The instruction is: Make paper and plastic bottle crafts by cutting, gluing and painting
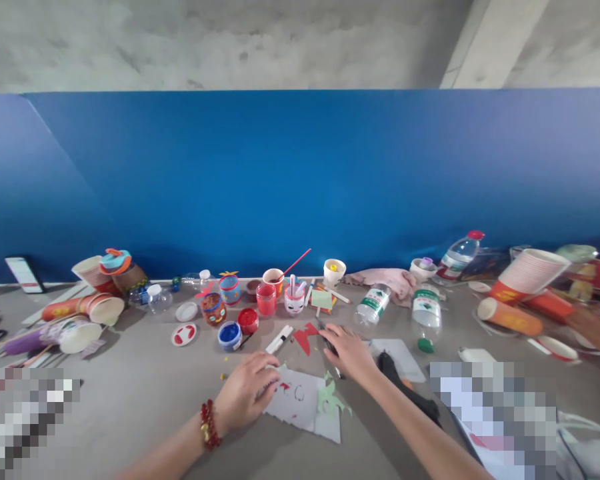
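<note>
My left hand (244,393), with a red bead bracelet on the wrist, rests with curled fingers on the left edge of a white paper sheet (303,403) that bears red marks. My right hand (347,350) lies just beyond the sheet, fingers closed round a dark thin tool (329,345) that I cannot name. A red paper cutout (305,335) lies right by that hand. A pale green cutout (331,399) sits on the sheet's right side. A white marker (279,339) lies between the hands and the paint pots.
Red (266,298) and blue (229,335) paint pots, decorated cups, water bottles (374,303), a pink cloth (385,279) and stacked paper cups (530,275) crowd the table's far edge against a blue wall. Tipped cups (87,308) lie left. A black glue gun (393,369) lies right of my forearm. Another person's hand (597,327) shows at far right.
</note>
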{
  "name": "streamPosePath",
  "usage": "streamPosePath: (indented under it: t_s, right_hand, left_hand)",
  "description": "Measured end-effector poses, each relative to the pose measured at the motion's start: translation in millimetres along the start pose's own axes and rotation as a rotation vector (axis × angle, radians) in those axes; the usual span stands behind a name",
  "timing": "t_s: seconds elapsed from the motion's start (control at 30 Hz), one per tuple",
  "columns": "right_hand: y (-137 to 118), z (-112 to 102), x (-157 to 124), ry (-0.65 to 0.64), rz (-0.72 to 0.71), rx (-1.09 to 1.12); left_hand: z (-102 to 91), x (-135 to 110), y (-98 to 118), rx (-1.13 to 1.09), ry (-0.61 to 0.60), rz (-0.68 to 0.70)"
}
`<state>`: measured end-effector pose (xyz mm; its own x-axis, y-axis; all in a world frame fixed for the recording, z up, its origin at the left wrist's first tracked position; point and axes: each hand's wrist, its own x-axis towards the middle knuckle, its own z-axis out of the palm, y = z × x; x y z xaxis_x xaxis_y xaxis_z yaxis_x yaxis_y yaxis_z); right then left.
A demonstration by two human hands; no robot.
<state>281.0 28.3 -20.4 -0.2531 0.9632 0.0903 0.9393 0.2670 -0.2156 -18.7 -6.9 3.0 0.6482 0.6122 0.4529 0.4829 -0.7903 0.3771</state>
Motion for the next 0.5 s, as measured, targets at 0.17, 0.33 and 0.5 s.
streamPosePath:
  t_s: [0.17, 0.33, 0.5]
  right_hand:
    - [1, 6, 9, 0.062, 0.051, -0.073]
    - [-7, 6, 5, 0.130, 0.097, -0.104]
    - [-29, 5, -11, 0.149, 0.033, -0.057]
  left_hand:
    - [-0.2, -10, 6, -0.033, -0.006, -0.023]
    - [1.8, -24, 7, -0.060, -0.013, -0.050]
    - [7.6, -37, -9, -0.013, 0.161, -0.113]
